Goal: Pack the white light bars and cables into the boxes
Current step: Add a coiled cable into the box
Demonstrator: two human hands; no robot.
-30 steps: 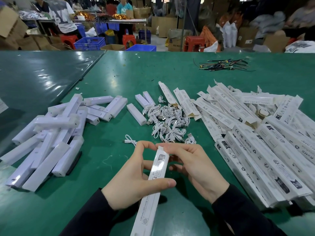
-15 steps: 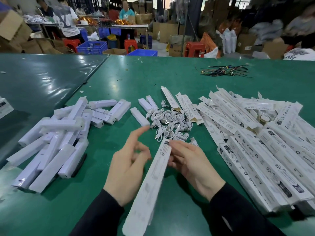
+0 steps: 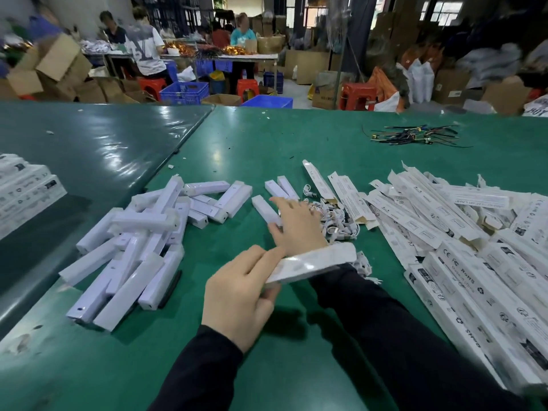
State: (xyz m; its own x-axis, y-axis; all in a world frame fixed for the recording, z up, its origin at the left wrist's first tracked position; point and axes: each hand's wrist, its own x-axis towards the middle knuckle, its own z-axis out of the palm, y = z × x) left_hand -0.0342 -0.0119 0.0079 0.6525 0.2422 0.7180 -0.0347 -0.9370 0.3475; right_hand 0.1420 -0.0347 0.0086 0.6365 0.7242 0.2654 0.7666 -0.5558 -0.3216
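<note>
Green matting carries the job: left hand [image 3: 237, 295] grips a box [image 3: 314, 264] above it, right hand [image 3: 296, 223], fingers spread, reaches onto a light bar [image 3: 265, 207] beside the cables [image 3: 338, 223], likely to lift and insert it.

A green tabletop [image 3: 267, 137] carries a bundle of dark wires [image 3: 415, 136] at far right; beyond its far edge stand blue crates [image 3: 184, 93], red stools [image 3: 355, 96] and cardboard cartons [image 3: 53, 63]; people [image 3: 145, 46] work at a far table [image 3: 219, 56].
</note>
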